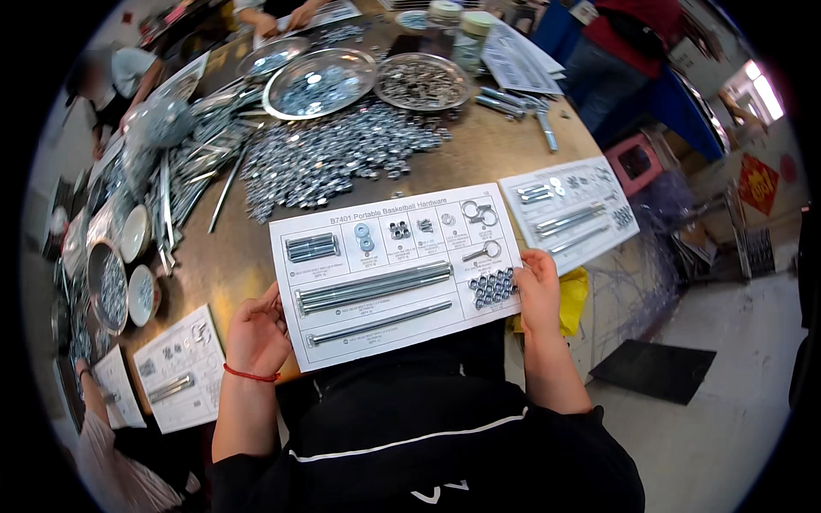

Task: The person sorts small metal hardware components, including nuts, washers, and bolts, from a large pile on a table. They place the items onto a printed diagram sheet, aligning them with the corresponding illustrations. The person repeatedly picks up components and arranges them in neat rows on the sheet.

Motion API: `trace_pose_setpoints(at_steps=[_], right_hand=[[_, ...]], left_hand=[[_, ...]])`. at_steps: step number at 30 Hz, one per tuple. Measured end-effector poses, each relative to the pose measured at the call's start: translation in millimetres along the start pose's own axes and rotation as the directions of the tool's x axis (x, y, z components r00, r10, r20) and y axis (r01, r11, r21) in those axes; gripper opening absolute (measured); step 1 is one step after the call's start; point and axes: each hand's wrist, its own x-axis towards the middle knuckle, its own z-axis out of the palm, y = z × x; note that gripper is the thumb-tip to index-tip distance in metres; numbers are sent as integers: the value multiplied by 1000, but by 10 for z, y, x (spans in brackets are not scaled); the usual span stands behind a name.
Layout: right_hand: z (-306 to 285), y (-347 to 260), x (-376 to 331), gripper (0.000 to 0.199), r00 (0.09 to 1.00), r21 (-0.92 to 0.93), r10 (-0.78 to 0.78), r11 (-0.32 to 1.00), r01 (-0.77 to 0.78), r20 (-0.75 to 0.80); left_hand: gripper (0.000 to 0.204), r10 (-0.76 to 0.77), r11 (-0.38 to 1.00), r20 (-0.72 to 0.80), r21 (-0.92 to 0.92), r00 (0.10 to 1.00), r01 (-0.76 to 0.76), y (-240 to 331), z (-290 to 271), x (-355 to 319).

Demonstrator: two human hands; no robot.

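Above my lap, at the table edge, I hold a white printed hardware card (428,321) in both hands. My left hand (256,335), a red cord on its wrist, grips the lower left edge. On the right edge, my right hand (540,295) has its fingers closed beside the hex nuts (493,289). The card carries long bolts (376,288), one thinner long bolt (380,323), short bolts (312,248), washers (363,244) and a ring pin (483,250). I cannot tell whether clear film covers these parts.
A heap of small metal parts (342,158) covers the table beyond, below round metal trays (275,101). Another hardware card (569,214) lies at right, and one (184,406) at left. Long bolts (201,154) and bowls (144,295) stand left. Other people work around the table.
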Motion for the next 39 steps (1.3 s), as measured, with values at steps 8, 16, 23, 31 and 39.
trace_pose_setpoints(at_steps=[8, 16, 23, 31, 39], right_hand=[[-1273, -370, 954, 29, 979, -183, -101, 981, 68, -178], [-2341, -688, 2126, 23, 927, -357, -246, 924, 135, -285], [-3029, -708, 2926, 24, 905, -461, -331, 869, 181, -269], [-3095, -506, 3169, 26, 914, -561, -325, 816, 142, -241], [-3636, -157, 3037, 48, 706, -729, -448, 670, -142, -549]], left_hand=[[54, -269, 962, 102, 79, 958, 262, -536, 1040, 735], [39, -467, 880, 175, -5, 867, 475, -1435, 1995, 1538], [37, -447, 887, 217, -12, 868, 461, -2060, 2499, 2028], [47, -445, 894, 201, 45, 873, 445, -2203, 2537, 2082], [73, -375, 917, 137, 199, 917, 346, -2312, 2596, 1847]])
